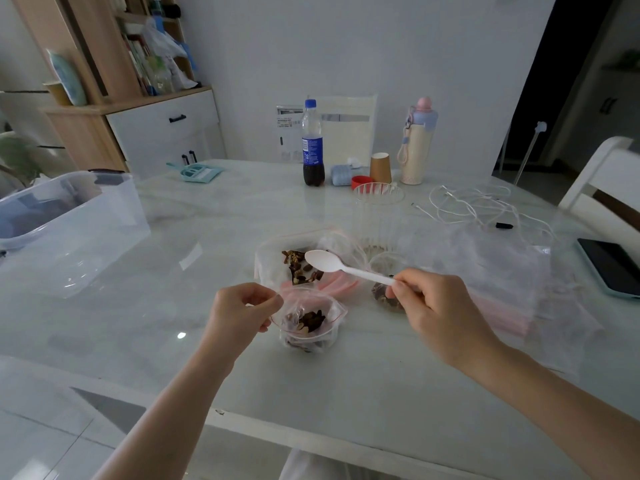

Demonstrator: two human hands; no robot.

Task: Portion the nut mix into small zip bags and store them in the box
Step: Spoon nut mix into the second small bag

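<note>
Pinched open with left hand (242, 311): small zip bag (309, 320) of nuts; gripped in right hand (437, 308): white plastic spoon (332, 263), empty, above table (214, 244).

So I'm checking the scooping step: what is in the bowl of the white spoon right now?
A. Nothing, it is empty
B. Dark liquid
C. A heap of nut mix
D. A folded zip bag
A: the bowl of the white spoon shows bare and white, held by the right hand above the large bag of nut mix.
</note>
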